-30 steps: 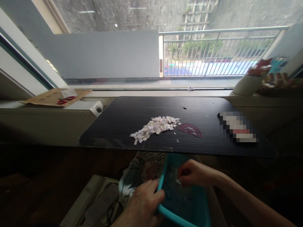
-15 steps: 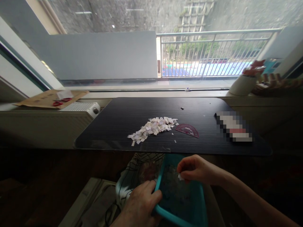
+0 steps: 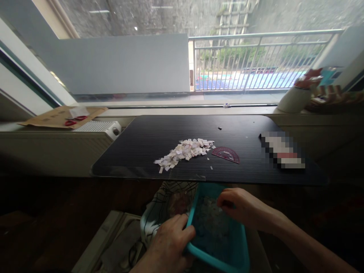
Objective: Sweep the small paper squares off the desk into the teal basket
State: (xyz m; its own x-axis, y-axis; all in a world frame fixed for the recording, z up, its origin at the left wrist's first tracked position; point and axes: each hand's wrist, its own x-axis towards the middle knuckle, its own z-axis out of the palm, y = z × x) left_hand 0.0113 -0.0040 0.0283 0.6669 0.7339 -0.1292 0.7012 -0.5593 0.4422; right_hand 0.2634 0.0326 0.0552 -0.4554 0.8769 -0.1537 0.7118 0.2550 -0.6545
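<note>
A turquoise plastic bin point(image 3: 245, 248) sits below the near edge of the table, with many pale scraps point(image 3: 212, 223) in its shaded bottom. My left hand point(image 3: 174, 237) is closed around the bin's left rim, thumb on top. Over the bin's right side hangs my right hand point(image 3: 241, 206), its fingers curled downward and pressed together. Whatever they hold is mostly hidden; a tiny pale spot shows by the fingertips. On the dark table lies a long heap of small white paper pieces point(image 3: 186, 151), beside a pinkish clear protractor point(image 3: 226, 154) with a few pieces on it.
The black table point(image 3: 136, 140) stands against a window sill. A blurred-out object point(image 3: 284, 151) lies at its right. Red-handled scissors point(image 3: 75, 120) rest on a brown paper envelope point(image 3: 48, 116) at left, near a white radiator point(image 3: 96, 131). A white vase point(image 3: 294, 99) stands on the right sill.
My right hand has shifted slightly right, its fingers turning down into the bin; the white paper piece seen in its pinch no longer shows clearly. My left hand stays on the rim.
</note>
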